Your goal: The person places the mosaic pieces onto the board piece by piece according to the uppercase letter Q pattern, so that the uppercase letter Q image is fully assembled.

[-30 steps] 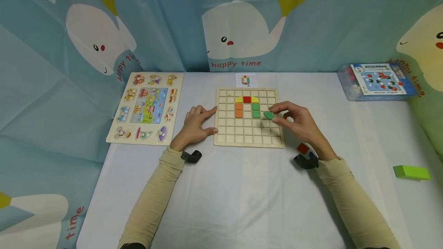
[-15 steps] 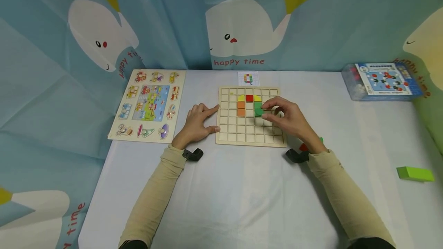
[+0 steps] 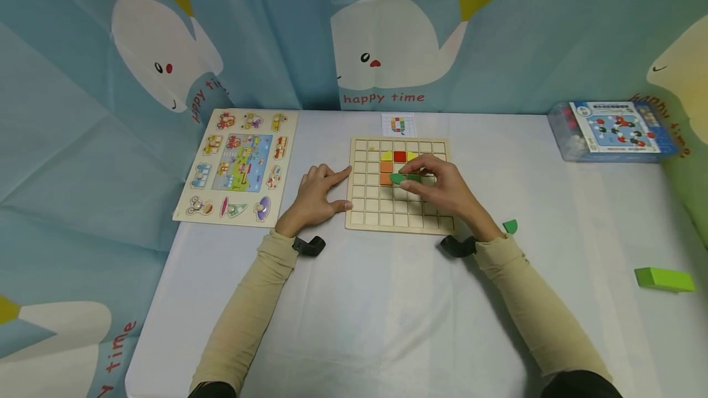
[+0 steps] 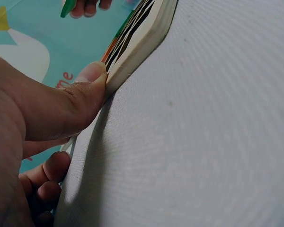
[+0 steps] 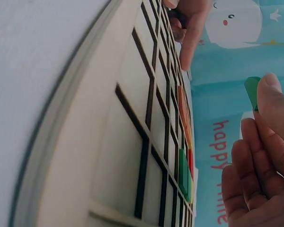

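Board lies near frame centre; right hand pinches green piece above, left hand, thumb apart, touches its edge.

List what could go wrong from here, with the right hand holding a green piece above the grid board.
The green piece juts past the thumb of the right hand, raised off the grid board; it might slip and land askew.
In the head view it appears close to the orange squares, which a lowering hand could nudge.
A loose green piece lies beside the right sleeve, which might brush it away.
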